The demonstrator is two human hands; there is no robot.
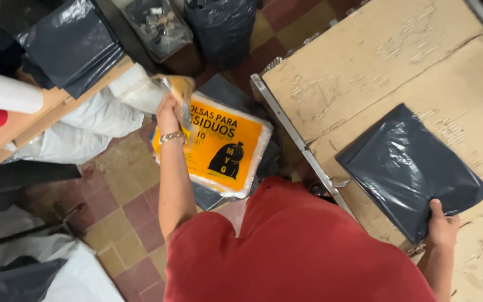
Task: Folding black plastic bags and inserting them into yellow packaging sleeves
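Right hand [441,223] pinches corner of folded dark bag [412,168], flat on cardboard surface [375,50]. Left hand [167,109] grips clear sleeve [175,89] above orange packet [227,148]. Best: keep fold flat, sleeve mouth open.

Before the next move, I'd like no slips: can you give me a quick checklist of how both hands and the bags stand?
1. Left hand grips a clear orange-printed packet: ok.
2. Stack of orange-labelled packets lies below that hand, on dark bags: ok.
3. Right hand holds the folded dark bag by its near corner: ok.
4. Dark bag lies flat on the cardboard-covered table: ok.
5. Bag count inside the packet: cannot tell.
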